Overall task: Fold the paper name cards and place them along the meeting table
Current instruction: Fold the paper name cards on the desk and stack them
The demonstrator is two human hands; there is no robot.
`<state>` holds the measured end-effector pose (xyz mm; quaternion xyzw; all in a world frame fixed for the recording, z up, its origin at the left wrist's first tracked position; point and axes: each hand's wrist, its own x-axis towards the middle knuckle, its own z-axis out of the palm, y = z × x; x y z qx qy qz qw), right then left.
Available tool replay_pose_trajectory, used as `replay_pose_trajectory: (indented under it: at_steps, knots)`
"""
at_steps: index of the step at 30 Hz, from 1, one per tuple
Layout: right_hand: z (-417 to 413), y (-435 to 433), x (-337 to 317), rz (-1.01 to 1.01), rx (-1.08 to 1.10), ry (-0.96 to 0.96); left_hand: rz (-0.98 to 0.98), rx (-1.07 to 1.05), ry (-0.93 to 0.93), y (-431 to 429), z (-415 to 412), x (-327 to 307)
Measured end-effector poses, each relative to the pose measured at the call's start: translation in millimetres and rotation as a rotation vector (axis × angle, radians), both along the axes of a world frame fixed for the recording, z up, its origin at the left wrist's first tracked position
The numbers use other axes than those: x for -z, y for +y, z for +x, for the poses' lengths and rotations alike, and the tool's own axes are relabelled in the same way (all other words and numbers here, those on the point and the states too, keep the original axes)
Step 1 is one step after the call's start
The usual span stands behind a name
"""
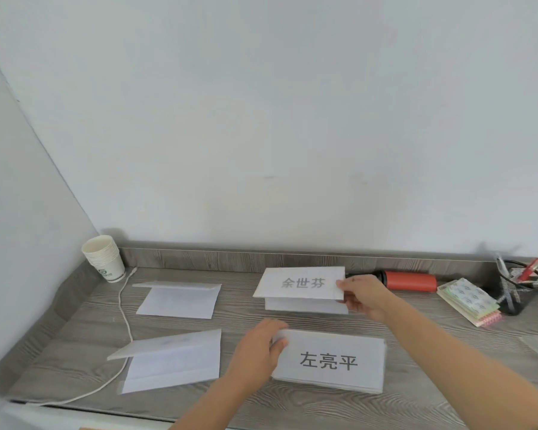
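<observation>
**A:** What were the hands doing at that point?

**B:** The right hand (pixel 362 297) pinched the right edge of the far card (pixel 302 283), thumb on the printed panel and fingers tucked beneath. The left hand (pixel 258 352) was curled round the left edge of the near card (pixel 330 360).

**A:** Where did those two cards sit?

**B:** The far card was toward the back rail of the table (pixel 243 311), its printed panel raised over a lower flap. The near card lay flat toward the front edge, name upward. Its edges looked several layers thick, so it may have been a stack.

**A:** And farther out?

**B:** Two folded cards lay to the left, the far-left card (pixel 179 299) and the near-left card (pixel 168 358), both blank sides showing. A white cable (pixel 126 321) ran past them to the paper cups (pixel 104 257). A red pump (pixel 409 280) lay just behind the right hand, and beyond that a notepad (pixel 469 302) and a pen pot (pixel 516 283).

**A:** Which step was that, then?

**B:** I'd judge placing: the far card was being set in its spot. Next it would need its flaps adjusted so it stood as a tent, name facing out. Then the near card would need folding, with light, even pressure, since thin paper buckles easily.
</observation>
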<state>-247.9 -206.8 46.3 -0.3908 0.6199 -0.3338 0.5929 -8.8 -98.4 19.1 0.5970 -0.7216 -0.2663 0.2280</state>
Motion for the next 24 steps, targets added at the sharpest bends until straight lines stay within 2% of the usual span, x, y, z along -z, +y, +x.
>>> replay_pose_trajectory:
  at_steps: [4,8,11,16,20,22,24]
  knots:
    - [-19.1,31.3,-29.6,-0.348,-0.078,0.176,0.08,-0.033,0.115,-1.6,3.3,-0.4]
    - [-38.9,80.1,-37.8,-0.49,-0.102,0.159,0.068,-0.279,0.47,-0.9,3.4,-6.9]
    - [-46.5,107.5,-23.3,-0.52,-0.059,0.127,0.065,-0.407,0.632,-1.3,1.0,-12.2]
    - [-48.6,134.9,2.9,-0.499,0.045,0.082,0.01,-0.321,0.585,2.0,-4.6,-13.4]
    - [-43.9,146.8,11.8,-0.502,0.027,0.081,-0.042,-0.338,0.569,5.9,-6.2,-15.7]
    - [-42.7,148.7,17.4,-0.479,0.031,0.126,-0.048,-0.341,0.54,8.1,-4.9,-13.0]
    - [-45.4,148.2,24.5,-0.432,0.057,0.26,-0.039,-0.356,0.499,11.4,-3.3,-7.2]
